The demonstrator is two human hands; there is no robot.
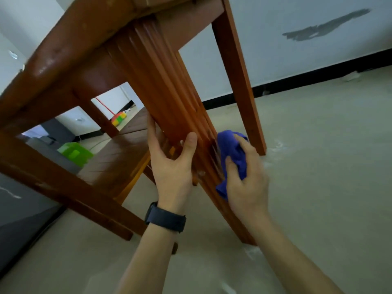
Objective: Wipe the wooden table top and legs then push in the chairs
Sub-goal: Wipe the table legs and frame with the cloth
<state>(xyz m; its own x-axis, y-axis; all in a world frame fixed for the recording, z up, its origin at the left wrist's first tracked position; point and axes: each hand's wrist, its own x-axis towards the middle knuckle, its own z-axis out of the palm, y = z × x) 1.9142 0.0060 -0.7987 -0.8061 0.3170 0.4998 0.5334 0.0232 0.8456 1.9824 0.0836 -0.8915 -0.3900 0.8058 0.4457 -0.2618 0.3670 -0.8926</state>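
Table leg [165,98] looked stiff, ribbed; left hand [171,166] fingers gripped it, right hand [248,183] fingers bunched soft cloth [231,151] at three o'clock.

The pale beige floor [318,177] bears the wooden table [84,39], whose legs stand on it. White dusty smears [277,145] mark the floor beside the far right leg [239,77]. Farther back sit a green plastic box [75,152] and a multicoloured toy [118,120].
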